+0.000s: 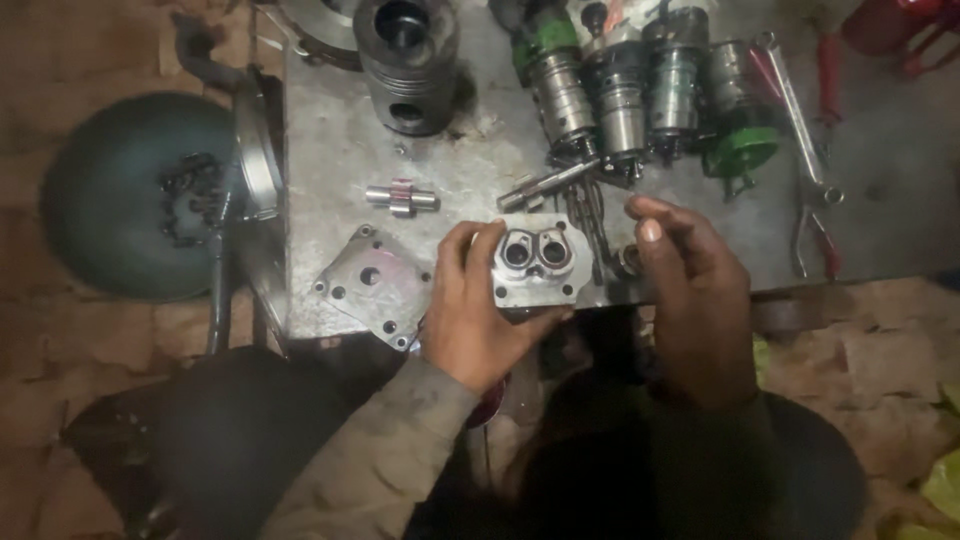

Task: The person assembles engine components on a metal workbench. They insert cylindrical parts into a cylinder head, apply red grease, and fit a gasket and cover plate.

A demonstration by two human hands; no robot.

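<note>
Showing dull silver-grey on the pump housing, with two dark bores ringed in copper-brown. Gleaming pale grey on the flat cover plate at eight o'clock. Flashing bright green on the cap at one o'clock, red on the plier handles. Looking scuffed grey across the desk; dark teal on the round disc at nine o'clock.

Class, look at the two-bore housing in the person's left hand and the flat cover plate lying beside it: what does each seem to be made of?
The housing in the left hand looks like cast light metal, perhaps aluminium: pale matt grey, rounded edges, smooth shiny bores. The cover plate looks like the same dull grey metal, with drilled holes. The picture cannot confirm the alloy.
</note>
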